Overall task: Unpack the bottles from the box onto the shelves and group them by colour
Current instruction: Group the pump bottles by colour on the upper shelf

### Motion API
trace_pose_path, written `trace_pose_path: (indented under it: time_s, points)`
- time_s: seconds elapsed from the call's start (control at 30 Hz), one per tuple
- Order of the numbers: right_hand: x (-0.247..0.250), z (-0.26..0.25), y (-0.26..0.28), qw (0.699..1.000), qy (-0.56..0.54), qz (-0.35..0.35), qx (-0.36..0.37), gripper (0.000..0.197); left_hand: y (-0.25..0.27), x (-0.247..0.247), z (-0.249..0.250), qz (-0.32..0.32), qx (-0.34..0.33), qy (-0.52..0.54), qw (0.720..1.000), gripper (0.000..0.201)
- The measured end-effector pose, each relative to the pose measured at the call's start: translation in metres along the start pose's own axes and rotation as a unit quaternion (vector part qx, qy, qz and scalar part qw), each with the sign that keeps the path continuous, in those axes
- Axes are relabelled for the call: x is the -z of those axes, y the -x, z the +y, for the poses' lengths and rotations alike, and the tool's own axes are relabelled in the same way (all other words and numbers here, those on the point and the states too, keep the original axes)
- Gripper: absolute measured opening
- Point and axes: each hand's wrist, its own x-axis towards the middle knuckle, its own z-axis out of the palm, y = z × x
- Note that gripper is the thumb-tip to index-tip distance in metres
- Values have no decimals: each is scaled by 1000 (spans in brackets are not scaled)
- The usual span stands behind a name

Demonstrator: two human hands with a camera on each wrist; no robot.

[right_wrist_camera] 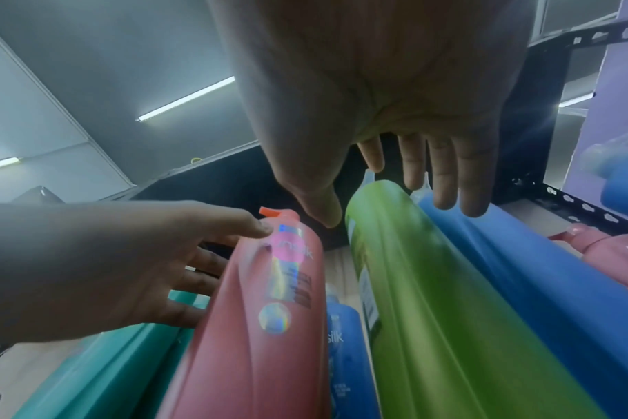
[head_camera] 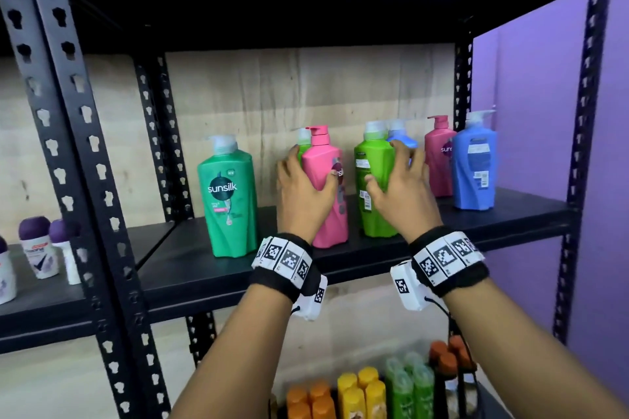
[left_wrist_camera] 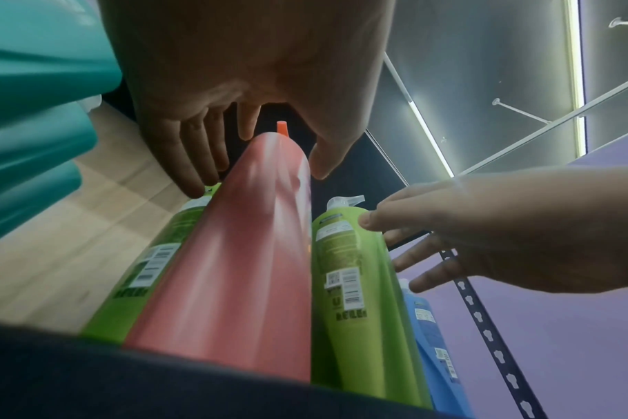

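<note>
**A:** ok so where's everything at? Both hands are up on the shelf (head_camera: 510,214), middle level of the black rack.

**B:** yep. Left hand (head_camera: 301,194) is wrapped round the pink bottle (head_camera: 326,187), thumb across the front by the label, fingers round the far side. Bottle stands upright on the shelf board, looks like it's still planted, can't swear to it.

**A:** and the right hand (head_camera: 401,194)?

**B:** curled round the lime bottle (head_camera: 374,180) just right of the pink one. Thumb on the front, fingers over the far shoulder. Also upright. In the right wrist cam the fingertips (right_wrist_camera: 445,195) reach over onto the blue bottle (right_wrist_camera: 520,269) behind it, so how tight the hold is, hard to say.

**A:** what else is up there?

**B:** teal bottle (head_camera: 231,201) on the left, standing apart from the pink one. Second lime bottle (head_camera: 303,146) tucked behind the pink. On the right, another pink (head_camera: 439,160) and in front of it a blue one (head_camera: 474,170), near the shelf end.

**A:** colours still mixed then.

**B:** totally. Small orange, yellow and green bottles (head_camera: 360,391) sit on the level below, and roll-ons (head_camera: 37,248) on the rack to the left.
</note>
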Motion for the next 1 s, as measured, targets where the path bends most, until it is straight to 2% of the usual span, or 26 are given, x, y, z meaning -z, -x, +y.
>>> trace_pose_path:
  time_s: [0.13, 0.23, 0.3, 0.33, 0.4, 0.47, 0.63, 0.8, 1.0]
  points:
    - [-15, 6, -7, 999, -5, -26, -30, 95, 4, -8, -4, -13, 23, 13, 1000, 87]
    - [-22, 11, -11, 999, -19, -18, -25, 103, 3, -11, -8, -9, 36, 34, 999, 97]
    - [-27, 16, -14, 999, -42, -9, -29, 102, 1, -13, -6, -1, 59, 29, 998, 101]
    - [-30, 18, -15, 998, -57, -4, -34, 101, 1, -15, -4, 5, 66, 17, 998, 96]
    - [-34, 21, -16, 995, -89, 10, -43, 97, 5, -20, 0, 29, 65, 2, 997, 73]
    - [-38, 25, -12, 990, -132, 44, -35, 88, 11, -28, 4, 63, 62, 18, 996, 59]
    - [-38, 43, 2, 957, -257, 131, -25, 77, 29, -44, 22, 123, 44, 105, 986, 68]
    - [-10, 84, -1, 929, -346, 134, -22, 79, 40, -79, 60, 133, 41, 163, 977, 62]
    - [33, 152, -23, 919, -370, 130, -38, 73, 49, -141, 114, 117, 54, 175, 976, 57]
